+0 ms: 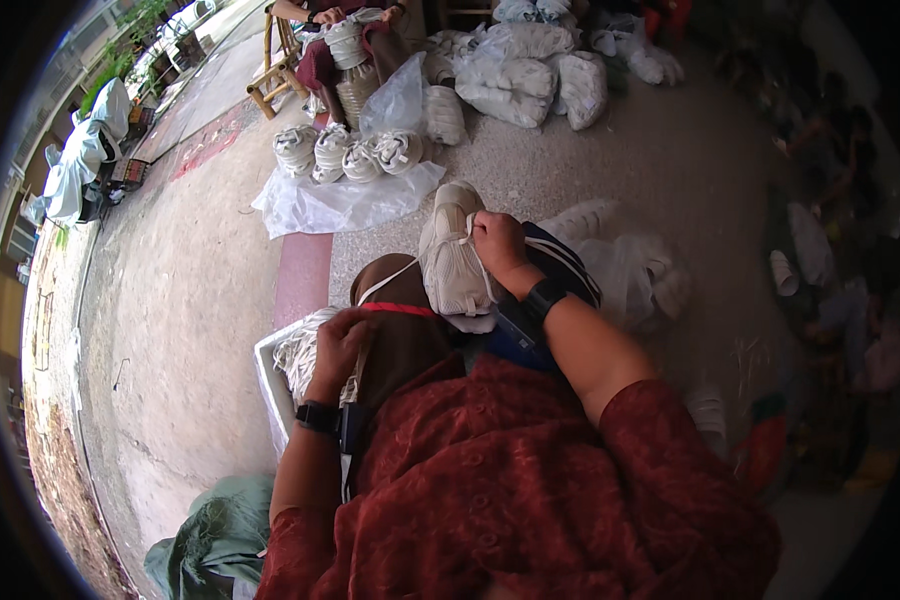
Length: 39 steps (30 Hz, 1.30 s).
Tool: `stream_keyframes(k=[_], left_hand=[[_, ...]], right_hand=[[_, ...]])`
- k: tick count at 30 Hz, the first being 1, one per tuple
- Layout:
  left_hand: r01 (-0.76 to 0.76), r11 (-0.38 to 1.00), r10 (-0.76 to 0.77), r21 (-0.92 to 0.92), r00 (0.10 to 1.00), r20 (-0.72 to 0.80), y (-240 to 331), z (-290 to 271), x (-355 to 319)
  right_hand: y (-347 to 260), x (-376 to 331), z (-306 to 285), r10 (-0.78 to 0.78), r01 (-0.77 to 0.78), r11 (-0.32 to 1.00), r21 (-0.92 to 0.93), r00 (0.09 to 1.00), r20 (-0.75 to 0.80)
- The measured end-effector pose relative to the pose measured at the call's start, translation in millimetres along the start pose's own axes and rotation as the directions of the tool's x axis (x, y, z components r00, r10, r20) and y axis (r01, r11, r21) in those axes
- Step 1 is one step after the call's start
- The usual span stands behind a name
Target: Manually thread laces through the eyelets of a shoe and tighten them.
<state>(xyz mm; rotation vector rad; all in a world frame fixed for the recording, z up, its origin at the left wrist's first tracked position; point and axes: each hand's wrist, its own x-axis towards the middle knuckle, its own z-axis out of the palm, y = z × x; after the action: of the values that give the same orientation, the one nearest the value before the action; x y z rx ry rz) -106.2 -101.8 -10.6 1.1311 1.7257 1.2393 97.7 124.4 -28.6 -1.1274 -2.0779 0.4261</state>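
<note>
A cream sneaker (455,275) rests across my lap, its toe pointing away from me. My right hand (500,245) is closed at the upper right of the shoe, pinching the lace beside the eyelets. From the shoe a pale shoelace (390,277) runs taut down to the left. Its other stretch passes into my left hand (340,345), whose fingers are closed around it above my left knee. Just left of that hand, a white box (269,372) holds a heap of white laces (298,352). The fingertips of both hands are partly hidden.
Ahead, several bundled pale shoes (332,153) stand on a plastic sheet (335,205). Behind them another person sits on a bamboo chair (282,75), handling a stack of shoes (346,45). Bagged shoes (510,80) are piled farther right. Green cloth (215,530) lies at the lower left.
</note>
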Motion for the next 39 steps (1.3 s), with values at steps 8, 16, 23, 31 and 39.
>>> stream_keyframes(k=[8,16,23,31,39], left_hand=[[-0.532,0.669,0.501,0.519,0.839,0.213,53.3,99.6,56.5],[-0.527,0.408,0.503,0.746,0.811,0.298,49.9,131.9,82.5],[-0.489,0.341,0.434,0.802,0.839,0.327,42.0,136.4,94.3],[-0.398,0.388,0.419,0.831,0.879,0.226,39.2,146.6,94.6],[-0.478,0.371,0.502,0.796,0.825,0.261,38.7,144.1,99.3]], right_hand=[[-17.2,-2.8,-32.5,-0.16,0.219,0.969,-0.117,0.912,0.378],[-0.9,13.5,-19.3,-0.241,0.34,0.931,-0.132,0.845,0.478],[6.8,18.9,-32.5,-0.309,0.32,0.945,0.061,0.821,0.48],[12.8,12.6,-33.2,-0.325,0.274,0.944,0.183,0.862,0.388],[16.1,7.5,-28.5,-0.28,0.171,0.936,0.309,0.893,0.353]])
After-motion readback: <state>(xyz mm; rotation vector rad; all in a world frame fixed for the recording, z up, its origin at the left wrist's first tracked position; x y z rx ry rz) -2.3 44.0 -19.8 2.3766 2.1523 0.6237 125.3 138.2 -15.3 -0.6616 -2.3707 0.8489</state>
